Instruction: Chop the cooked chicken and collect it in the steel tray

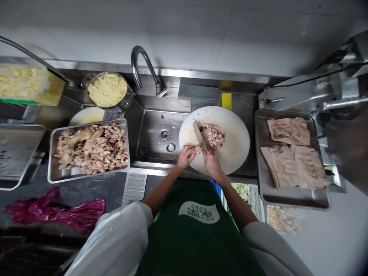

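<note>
Watching from here: both hands at the round white board (237, 145), over the right part of the sink area, hands close but apart. Right hand (212, 163) is closed round the handle of a broad knife (199, 136), blade pointing far and slightly left. Left hand (186, 155) sits just left of the blade near the handle end, fingers bent and closed on a small meat piece (198, 149) against the board. Piece lies between left fingertips and blade; whether the edge touches it, can't tell.

Chopped pile (214, 135) is on the board just right of the blade, far side of the right hand, no fingers on it.

Left of the board: open steel basin (149, 126) with two round drain fittings, curved faucet (146, 57) behind it. Further left, steel tray (52, 163) of chopped meat (100, 157), larger pale pieces on top toward the far side. Pot (126, 97) of pale yellow slices (107, 89) beyond that. Purple plastic bag (54, 209) on the near left.

Far side of the board: grey block (198, 93), yellow sponge-like piece (226, 101) to its right.

Right of the board, well apart from the hands: another steel tray (265, 184) with pale meat slabs (312, 168), laid flat. Near right, partly behind the right forearm, cut greens (243, 190) in a white basket (257, 199), lower than the board.
</note>
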A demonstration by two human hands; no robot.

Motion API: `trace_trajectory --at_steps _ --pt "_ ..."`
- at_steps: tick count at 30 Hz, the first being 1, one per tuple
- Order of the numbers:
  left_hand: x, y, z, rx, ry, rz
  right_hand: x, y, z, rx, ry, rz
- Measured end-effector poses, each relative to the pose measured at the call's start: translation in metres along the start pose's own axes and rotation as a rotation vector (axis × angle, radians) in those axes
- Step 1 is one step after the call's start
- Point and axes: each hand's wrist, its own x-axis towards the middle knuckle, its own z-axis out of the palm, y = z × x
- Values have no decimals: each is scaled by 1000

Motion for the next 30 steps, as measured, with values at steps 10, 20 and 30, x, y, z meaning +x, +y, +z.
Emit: trace_trajectory --at_steps 10,20,30 --pt "-15 -7 4 30 4 12 -7 -15 12 -33 21 -16" --pt "-17 0 -14 133 239 -88 -20 -19 -7 -27 168 -11" --pt "-21 2 8 -16 -71 -84 18 -17 18 7 -66 -65"
